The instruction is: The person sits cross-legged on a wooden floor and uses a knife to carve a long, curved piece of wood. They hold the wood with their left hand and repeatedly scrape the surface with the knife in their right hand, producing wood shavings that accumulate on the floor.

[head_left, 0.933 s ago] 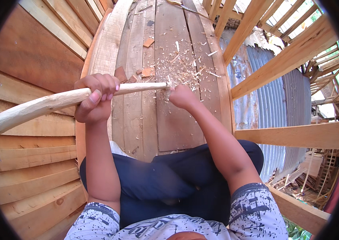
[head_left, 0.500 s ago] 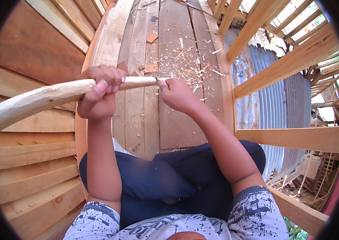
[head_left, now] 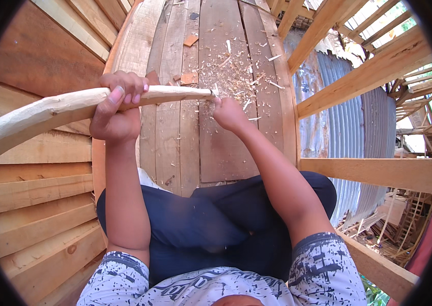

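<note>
A long, curved, peeled wooden stick comes in from the left edge and narrows toward the middle of the view. My left hand is wrapped round it, thumb on the near side and fingers over the top. At the stick's thin tip, my right hand is closed in a fist on a small knife. Only a bit of thin dark blade shows beside the tip; the fist covers the handle. A pale sliver stands up by the blade.
Wood shavings litter the plank floor beyond my hands, with small reddish-brown wood pieces among them. A plank wall rises on the left. Wooden rails and corrugated metal sheets lie on the right. My crossed legs are below.
My right fist has slid a little rightward with the blade, now just at or past the stick's tip. The left hand and stick have shifted slightly left and up.
</note>
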A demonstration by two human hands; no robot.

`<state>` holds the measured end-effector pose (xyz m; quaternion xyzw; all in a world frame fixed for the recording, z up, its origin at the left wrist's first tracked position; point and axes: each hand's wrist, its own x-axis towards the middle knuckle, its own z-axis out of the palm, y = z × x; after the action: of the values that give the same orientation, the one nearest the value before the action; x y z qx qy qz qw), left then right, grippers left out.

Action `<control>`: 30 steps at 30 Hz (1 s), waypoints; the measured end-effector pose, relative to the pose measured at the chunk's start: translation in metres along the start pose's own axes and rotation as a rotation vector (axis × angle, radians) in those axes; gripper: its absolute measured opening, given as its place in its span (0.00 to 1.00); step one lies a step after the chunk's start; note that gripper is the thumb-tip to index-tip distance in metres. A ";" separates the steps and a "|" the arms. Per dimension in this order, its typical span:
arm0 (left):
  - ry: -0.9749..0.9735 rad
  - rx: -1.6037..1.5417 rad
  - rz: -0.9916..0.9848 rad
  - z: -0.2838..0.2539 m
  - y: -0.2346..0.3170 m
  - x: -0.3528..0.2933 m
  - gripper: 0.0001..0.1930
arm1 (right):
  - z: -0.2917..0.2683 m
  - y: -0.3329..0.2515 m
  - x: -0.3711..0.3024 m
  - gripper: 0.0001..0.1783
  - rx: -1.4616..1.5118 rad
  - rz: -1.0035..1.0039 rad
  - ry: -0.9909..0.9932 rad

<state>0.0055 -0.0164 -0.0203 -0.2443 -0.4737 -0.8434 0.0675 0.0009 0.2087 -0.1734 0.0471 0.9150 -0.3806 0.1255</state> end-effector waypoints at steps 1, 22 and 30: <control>-0.009 0.021 -0.007 -0.001 0.000 0.000 0.09 | -0.005 0.000 0.000 0.25 -0.016 0.025 0.000; 0.057 0.046 0.000 0.002 0.000 0.000 0.08 | 0.002 -0.012 0.000 0.26 0.083 0.058 0.008; 0.087 0.060 0.007 -0.002 0.004 -0.005 0.09 | -0.009 -0.057 -0.025 0.27 0.043 -0.138 0.034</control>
<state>0.0109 -0.0211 -0.0205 -0.2067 -0.4947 -0.8384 0.0985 0.0130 0.1747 -0.1217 -0.0070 0.9097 -0.4070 0.0822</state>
